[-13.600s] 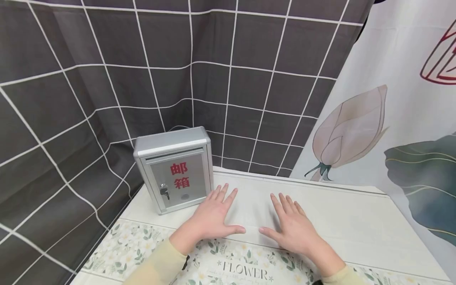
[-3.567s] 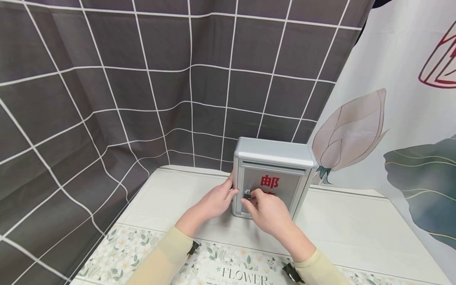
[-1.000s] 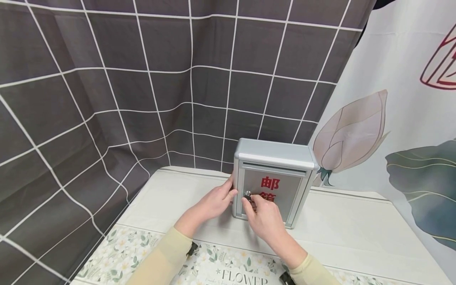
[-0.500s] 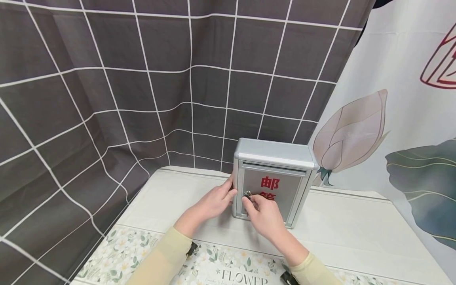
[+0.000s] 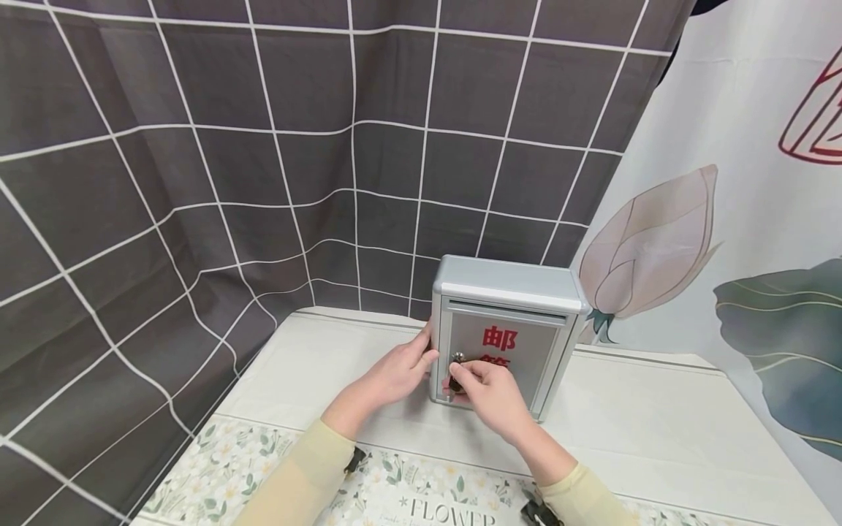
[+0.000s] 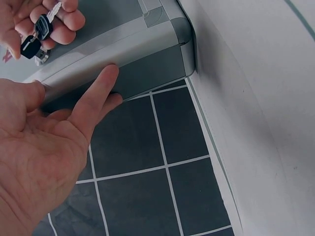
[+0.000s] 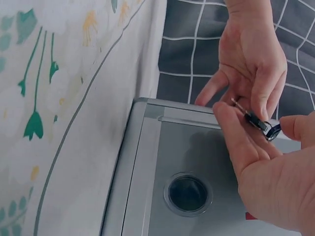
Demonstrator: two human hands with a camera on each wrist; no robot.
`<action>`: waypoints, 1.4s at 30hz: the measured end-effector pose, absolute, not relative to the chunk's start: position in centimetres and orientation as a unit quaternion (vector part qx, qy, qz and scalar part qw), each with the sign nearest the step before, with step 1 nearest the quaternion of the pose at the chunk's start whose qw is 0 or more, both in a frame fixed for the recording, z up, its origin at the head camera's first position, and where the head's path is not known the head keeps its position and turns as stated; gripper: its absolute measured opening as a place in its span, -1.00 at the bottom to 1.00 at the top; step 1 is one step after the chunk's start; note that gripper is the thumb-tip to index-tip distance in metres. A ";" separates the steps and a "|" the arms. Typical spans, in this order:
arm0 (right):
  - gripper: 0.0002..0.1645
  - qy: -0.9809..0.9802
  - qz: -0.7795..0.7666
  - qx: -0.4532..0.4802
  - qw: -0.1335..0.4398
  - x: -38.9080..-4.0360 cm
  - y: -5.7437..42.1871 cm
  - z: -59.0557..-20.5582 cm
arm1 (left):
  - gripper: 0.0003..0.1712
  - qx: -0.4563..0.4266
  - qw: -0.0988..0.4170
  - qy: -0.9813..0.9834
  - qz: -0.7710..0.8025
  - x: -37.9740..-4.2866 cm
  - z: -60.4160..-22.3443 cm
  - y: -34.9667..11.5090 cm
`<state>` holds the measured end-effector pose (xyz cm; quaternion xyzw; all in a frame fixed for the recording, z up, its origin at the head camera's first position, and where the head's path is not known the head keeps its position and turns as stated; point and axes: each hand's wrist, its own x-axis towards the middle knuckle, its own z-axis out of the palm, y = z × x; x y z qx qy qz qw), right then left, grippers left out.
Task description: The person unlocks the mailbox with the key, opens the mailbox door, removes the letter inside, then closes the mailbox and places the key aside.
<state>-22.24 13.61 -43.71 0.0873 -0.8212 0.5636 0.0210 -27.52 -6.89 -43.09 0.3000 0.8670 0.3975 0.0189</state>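
A silver metal mailbox [image 5: 506,281] with red characters stands upright on the table. My left hand [image 5: 395,372] rests against its left side; in the left wrist view the thumb lies at the front edge and the straight index finger touches the side. My right hand [image 5: 496,398] is at the door lock [image 5: 457,356], thumb against the black head of the key [image 6: 30,46] at the lock. A second black-headed key [image 6: 44,27], linked by a ring [image 7: 272,132], lies across the right fingers with its blade pointing away. The right hand covers part of the red lettering.
A letter slot [image 5: 506,310] runs below the mailbox top, and a round dark disc [image 7: 188,193] is set low in the door. The white tablecloth [image 5: 658,409] has a floral strip in front. A dark grid curtain [image 5: 276,168] hangs behind.
Since the first frame the mailbox is further right and both hands are on it. Over the last second, my right fingers have spread beneath the keys, while the left hand and mailbox stayed still.
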 end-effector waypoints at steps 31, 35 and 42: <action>-0.55 -0.673 0.723 0.111 -0.114 -23.1 14.5 -44.1 | -0.25 0.303 0.014 0.868 0.394 -27.5 -42.9 -6.9; -0.53 -0.679 0.710 0.128 -0.133 -23.2 14.9 -43.8 | -0.25 0.305 0.013 0.866 0.397 -27.6 -43.0 -6.9; -0.55 -0.671 0.708 0.146 -0.164 -23.2 15.2 -43.5 | -0.25 0.308 0.010 0.862 0.402 -27.8 -43.3 -6.9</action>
